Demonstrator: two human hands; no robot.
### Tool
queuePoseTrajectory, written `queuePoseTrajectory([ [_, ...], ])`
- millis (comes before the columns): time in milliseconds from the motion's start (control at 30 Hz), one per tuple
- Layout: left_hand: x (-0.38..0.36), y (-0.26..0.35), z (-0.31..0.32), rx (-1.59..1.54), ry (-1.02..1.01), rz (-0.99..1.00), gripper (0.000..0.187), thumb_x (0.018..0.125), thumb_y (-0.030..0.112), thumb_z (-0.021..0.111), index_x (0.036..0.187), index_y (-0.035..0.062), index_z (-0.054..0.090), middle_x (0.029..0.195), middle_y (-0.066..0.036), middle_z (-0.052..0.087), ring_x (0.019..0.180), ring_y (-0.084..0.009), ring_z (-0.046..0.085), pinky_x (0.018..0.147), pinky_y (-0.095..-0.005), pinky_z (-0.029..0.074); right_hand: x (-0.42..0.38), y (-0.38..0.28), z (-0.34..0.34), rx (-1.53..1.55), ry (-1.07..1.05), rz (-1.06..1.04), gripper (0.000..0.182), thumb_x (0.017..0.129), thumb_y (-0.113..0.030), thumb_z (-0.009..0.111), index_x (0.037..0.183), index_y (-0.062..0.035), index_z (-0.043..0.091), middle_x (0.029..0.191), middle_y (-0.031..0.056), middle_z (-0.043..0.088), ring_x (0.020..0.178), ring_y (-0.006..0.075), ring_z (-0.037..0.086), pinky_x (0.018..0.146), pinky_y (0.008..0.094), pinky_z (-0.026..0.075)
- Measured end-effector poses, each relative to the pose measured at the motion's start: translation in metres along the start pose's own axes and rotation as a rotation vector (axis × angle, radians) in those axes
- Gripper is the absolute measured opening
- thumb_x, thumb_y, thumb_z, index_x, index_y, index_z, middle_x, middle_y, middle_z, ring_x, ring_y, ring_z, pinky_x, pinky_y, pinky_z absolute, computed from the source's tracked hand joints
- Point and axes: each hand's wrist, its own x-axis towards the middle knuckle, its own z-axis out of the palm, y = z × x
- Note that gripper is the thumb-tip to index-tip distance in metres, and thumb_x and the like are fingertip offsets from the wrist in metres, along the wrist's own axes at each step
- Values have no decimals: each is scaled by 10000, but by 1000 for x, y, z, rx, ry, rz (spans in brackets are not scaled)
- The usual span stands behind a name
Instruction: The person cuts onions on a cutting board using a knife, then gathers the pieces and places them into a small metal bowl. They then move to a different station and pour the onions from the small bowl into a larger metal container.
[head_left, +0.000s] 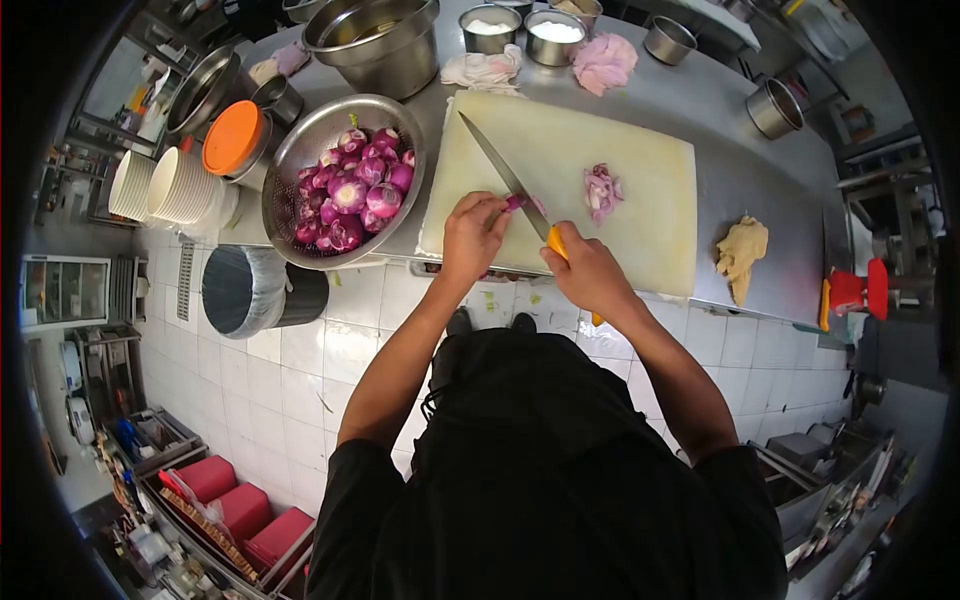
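Observation:
My right hand [585, 268] grips the yellow handle of a long kitchen knife [492, 153], its blade pointing up and left across the white cutting board [540, 120]. My left hand [475, 232] pinches a small purple onion piece [515, 202] beside the blade, near the board's front edge. Farther right on the board lies a small heap of cut onion [602, 193]. To the left of the board, a steel colander [280, 215] holds several peeled red onions [349, 193].
A large steel pot [375, 50] and two tins of white contents [556, 32] stand at the back. Crumpled cloths [604, 63] lie nearby, and a tan cloth [741, 255] is at right. Stacked white bowls [182, 188] stand left; a lined bin [262, 292] is below.

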Motion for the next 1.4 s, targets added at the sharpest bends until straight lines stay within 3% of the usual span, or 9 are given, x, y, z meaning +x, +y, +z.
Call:
queuePoseTrajectory([
  [467, 2, 6, -3, 16, 16, -13, 169, 828, 31, 791, 992, -1, 766, 1064, -131, 723, 923, -290, 722, 805, -345, 574, 38, 14, 18, -27, -142, 28, 380, 1019, -302, 576, 1167, 27, 457, 885, 320, 683, 878, 523, 663, 774, 581, 510],
  [767, 0, 5, 2, 40, -27, -9, 291, 803, 41, 802, 1084, 21, 732, 1125, -130, 681, 973, -315, 679, 846, -366, 562, 19, 13, -25, 245, -80, 66, 430, 1013, -342, 595, 1256, 4, 520, 913, 290, 684, 861, 489, 660, 781, 513, 522],
  [800, 3, 11, 1, 52, -25, 0, 312, 797, 46, 809, 1097, 25, 726, 1142, -130, 670, 991, -321, 666, 858, -370, 558, 17, 16, -29, 301, -40, 58, 411, 1015, -335, 604, 1238, 2, 533, 852, 236, 673, 726, 405, 666, 696, 465, 537],
  [900, 14, 34, 5, 187, -55, 62, 354, 787, 52, 801, 1125, 24, 700, 1180, -145, 632, 1047, -348, 603, 903, -400, 527, 9, 20, -48, 430, -87, 210, 398, 1018, -323, 614, 1217, 13, 536, 799, 170, 641, 607, 291, 645, 590, 411, 531],
  [1033, 23, 14, 21, 323, -176, 246, 282, 830, 34, 773, 1107, 42, 721, 1151, -140, 641, 1000, -361, 599, 887, -425, 532, 8, 45, -42, 477, -25, 228, 368, 1013, -306, 623, 1170, 13, 530, 778, 115, 606, 553, 211, 620, 503, 359, 514],
  [1100, 23, 4, 20, 284, -185, 268, 270, 844, 21, 735, 1113, 30, 709, 1124, -140, 642, 1003, -359, 584, 882, -440, 518, 1, 45, -36, 492, -6, 259, 358, 1010, -307, 625, 1150, 6, 523, 782, 107, 603, 557, 213, 621, 500, 356, 520],
  [1200, 24, 7, 16, 195, -105, 200, 252, 861, 19, 712, 1113, 27, 709, 1064, -137, 657, 988, -355, 585, 875, -444, 515, -2, 42, -28, 529, -12, 250, 289, 1024, -281, 619, 1131, -29, 525, 698, 35, 524, 472, 121, 517, 439, 288, 452],
  [1267, 24, 13, 14, 141, -1, 116, 199, 919, 45, 704, 1116, 23, 721, 980, -124, 687, 925, -290, 637, 832, -375, 531, -3, 36, -26, 469, -32, 277, 341, 1006, -284, 628, 1202, -19, 538, 746, 111, 609, 564, 238, 620, 515, 363, 517],
  [1400, 24, 55, -16, -264, -23, -400, 173, 1008, 113, 639, 1133, 18, 711, 1009, -74, 707, 871, -174, 636, 793, -297, 516, 3, 44, -5, 267, 71, 156, 363, 983, -235, 632, 1275, -34, 555, 830, 225, 697, 732, 420, 696, 680, 472, 566],
])
